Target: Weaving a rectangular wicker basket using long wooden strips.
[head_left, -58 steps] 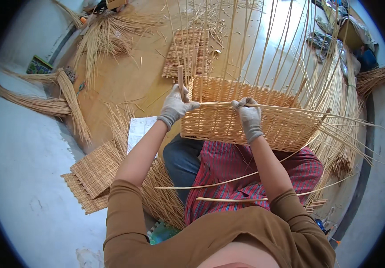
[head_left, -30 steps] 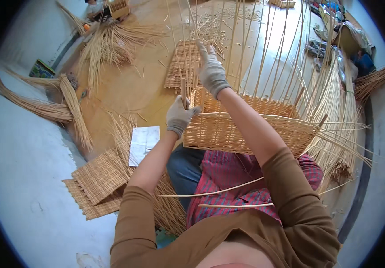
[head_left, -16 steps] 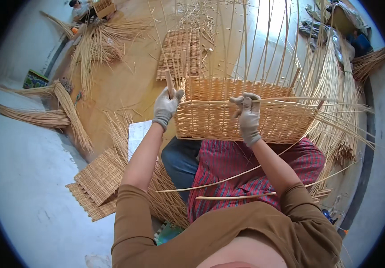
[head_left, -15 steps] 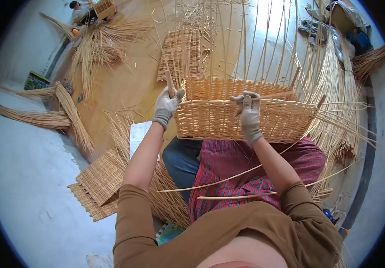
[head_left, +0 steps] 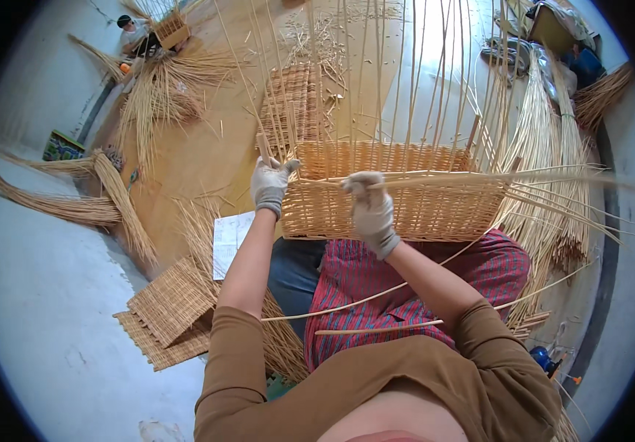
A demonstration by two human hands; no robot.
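Observation:
A rectangular wicker basket (head_left: 435,214) rests on my lap, with tall upright stakes (head_left: 409,88) rising from its walls. My gloved left hand (head_left: 269,186) is closed round the wooden corner post (head_left: 263,145) at the basket's left end. At the front rim, my gloved right hand (head_left: 373,214) pinches a long wicker strand (head_left: 479,179). That strand runs right along the rim, and its far end is smeared by motion. Several more loose strand ends (head_left: 568,205) stick out past the right corner. Two loose rods lie across the red striped cloth (head_left: 406,287) on my lap.
Woven panels (head_left: 170,302) lie at left beside a paper sheet (head_left: 230,239); another panel (head_left: 291,103) lies beyond the basket. Wicker bundles stand at right (head_left: 542,140) and lie at left (head_left: 122,195). Another person (head_left: 134,37) sits far left with a basket.
My right hand has moved left along the rim, drawing the strand with it. The basket has shifted slightly left and nearer. My left hand keeps its hold on the corner post.

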